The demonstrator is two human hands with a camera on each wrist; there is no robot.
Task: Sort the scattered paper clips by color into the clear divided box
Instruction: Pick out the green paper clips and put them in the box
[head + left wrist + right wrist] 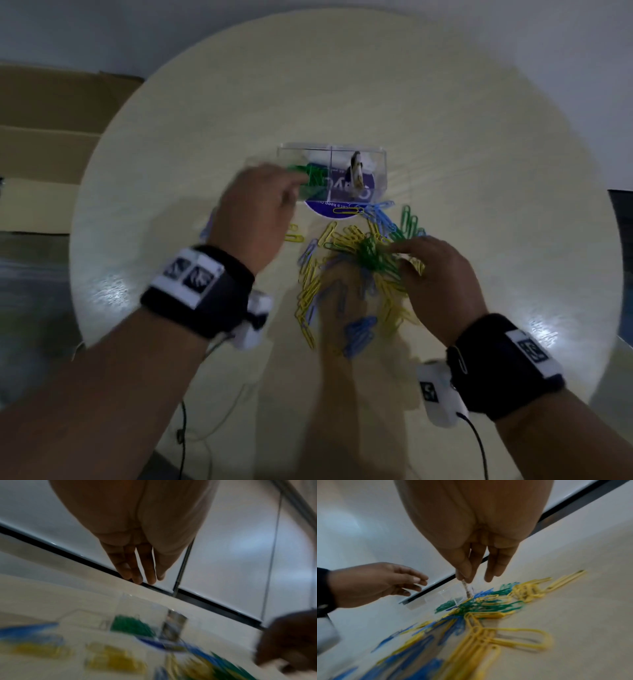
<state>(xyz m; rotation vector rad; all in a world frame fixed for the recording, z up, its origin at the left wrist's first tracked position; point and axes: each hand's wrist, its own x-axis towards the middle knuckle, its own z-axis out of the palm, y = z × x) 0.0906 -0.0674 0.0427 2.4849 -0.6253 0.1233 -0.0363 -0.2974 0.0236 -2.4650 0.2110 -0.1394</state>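
A clear divided box (pixel 342 148) stands mid-table with green clips (pixel 310 178) in its left compartment. My left hand (pixel 297 182) hovers, blurred, at the box's left front corner. Its fingers (pixel 150 574) hang straight and hold nothing. A mixed pile of yellow clips (pixel 310 287), blue clips (pixel 359 330) and a green cluster (pixel 375 257) lies in front of the box. My right hand (pixel 397 250) is over the pile's right side, fingertips at the green cluster. In the right wrist view its fingers (pixel 494 568) point down, nearly straight, just above the clips (pixel 481 605).
A small upright object (pixel 356 168) stands in the box's right compartment, and a purple round sticker (pixel 329 210) lies under the box's front. A cardboard box (pixel 51 137) sits beyond the table's left edge. Cables (pixel 183 428) trail off the near edge.
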